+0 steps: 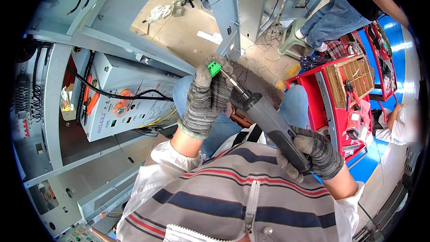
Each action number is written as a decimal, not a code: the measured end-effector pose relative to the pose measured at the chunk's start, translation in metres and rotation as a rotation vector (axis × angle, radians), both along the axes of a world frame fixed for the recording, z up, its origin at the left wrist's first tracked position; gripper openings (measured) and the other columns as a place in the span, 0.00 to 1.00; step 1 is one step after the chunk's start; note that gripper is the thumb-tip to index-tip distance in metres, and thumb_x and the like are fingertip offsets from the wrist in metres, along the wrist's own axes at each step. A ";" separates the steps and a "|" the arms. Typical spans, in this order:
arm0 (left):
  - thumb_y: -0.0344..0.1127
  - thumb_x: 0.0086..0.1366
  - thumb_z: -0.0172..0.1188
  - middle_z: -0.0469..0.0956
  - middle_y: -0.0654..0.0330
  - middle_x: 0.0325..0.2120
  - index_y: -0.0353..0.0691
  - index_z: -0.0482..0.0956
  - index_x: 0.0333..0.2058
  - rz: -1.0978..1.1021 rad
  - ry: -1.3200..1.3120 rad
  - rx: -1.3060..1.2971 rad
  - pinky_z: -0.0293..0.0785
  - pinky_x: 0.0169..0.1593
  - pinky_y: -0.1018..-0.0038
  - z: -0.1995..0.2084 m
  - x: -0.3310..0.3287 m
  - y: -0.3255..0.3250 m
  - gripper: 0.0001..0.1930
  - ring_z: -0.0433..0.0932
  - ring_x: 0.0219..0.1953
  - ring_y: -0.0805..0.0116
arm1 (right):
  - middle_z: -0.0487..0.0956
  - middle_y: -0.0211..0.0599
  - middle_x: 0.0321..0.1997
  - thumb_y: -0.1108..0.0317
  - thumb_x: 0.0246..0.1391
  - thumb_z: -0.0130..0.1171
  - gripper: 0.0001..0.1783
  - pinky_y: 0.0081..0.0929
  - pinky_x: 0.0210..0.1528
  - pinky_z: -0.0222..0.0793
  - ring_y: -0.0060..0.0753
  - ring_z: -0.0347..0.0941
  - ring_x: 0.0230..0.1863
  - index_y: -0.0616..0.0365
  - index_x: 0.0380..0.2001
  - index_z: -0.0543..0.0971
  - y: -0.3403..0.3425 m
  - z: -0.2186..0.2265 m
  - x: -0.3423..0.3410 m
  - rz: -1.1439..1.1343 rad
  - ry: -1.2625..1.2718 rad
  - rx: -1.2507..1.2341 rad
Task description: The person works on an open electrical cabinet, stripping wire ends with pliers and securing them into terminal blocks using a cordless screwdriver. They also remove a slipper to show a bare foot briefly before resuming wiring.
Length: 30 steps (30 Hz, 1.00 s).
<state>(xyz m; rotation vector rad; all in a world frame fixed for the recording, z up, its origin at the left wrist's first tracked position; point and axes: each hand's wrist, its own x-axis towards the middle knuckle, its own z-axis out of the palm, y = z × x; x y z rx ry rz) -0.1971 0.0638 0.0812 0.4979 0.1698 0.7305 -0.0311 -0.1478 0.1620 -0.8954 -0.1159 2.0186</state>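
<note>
My left hand (208, 92), in a grey knit work glove, pinches a small green terminal block (214, 68) at its fingertips. My right hand (316, 151), gloved alike, wraps round the rear of a dark grey electric screwdriver (277, 127). The screwdriver's long bit (230, 79) points up and left, its tip at the green block. Whether the tip sits inside one of the block's screw holes is too small to tell. Both hands are in front of my striped apron, over my knees.
On the left stands a grey metal cabinet frame (53, 107) holding a light grey control box (134, 101) with a black cable (114, 94). A red tool cart (320, 103) with a divided wooden tray (351, 78) is at right. Behind it, a person in jeans (338, 18) stands near a green stool (291, 40).
</note>
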 end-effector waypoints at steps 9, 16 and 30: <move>0.52 0.55 0.63 0.72 0.61 0.33 0.36 0.70 0.42 0.042 0.060 0.149 0.72 0.43 0.78 0.003 -0.003 0.003 0.27 0.73 0.36 0.72 | 0.75 0.44 0.25 0.53 0.51 0.59 0.30 0.21 0.11 0.66 0.29 0.72 0.15 0.65 0.48 0.65 -0.006 -0.001 -0.006 -0.074 -0.015 0.029; 0.55 0.53 0.64 0.73 0.61 0.33 0.35 0.72 0.40 0.037 0.174 0.199 0.71 0.43 0.79 0.002 -0.009 0.006 0.28 0.73 0.37 0.73 | 0.76 0.40 0.29 0.54 0.52 0.58 0.25 0.19 0.14 0.67 0.26 0.72 0.18 0.64 0.43 0.67 -0.003 0.007 -0.004 -0.063 -0.066 0.016; 0.58 0.53 0.62 0.67 0.63 0.28 0.39 0.72 0.34 0.075 0.243 0.359 0.67 0.38 0.74 0.009 -0.006 0.001 0.26 0.67 0.33 0.70 | 0.77 0.43 0.30 0.60 0.51 0.58 0.26 0.21 0.15 0.70 0.30 0.74 0.19 0.66 0.48 0.65 -0.007 0.004 -0.002 -0.098 -0.046 0.017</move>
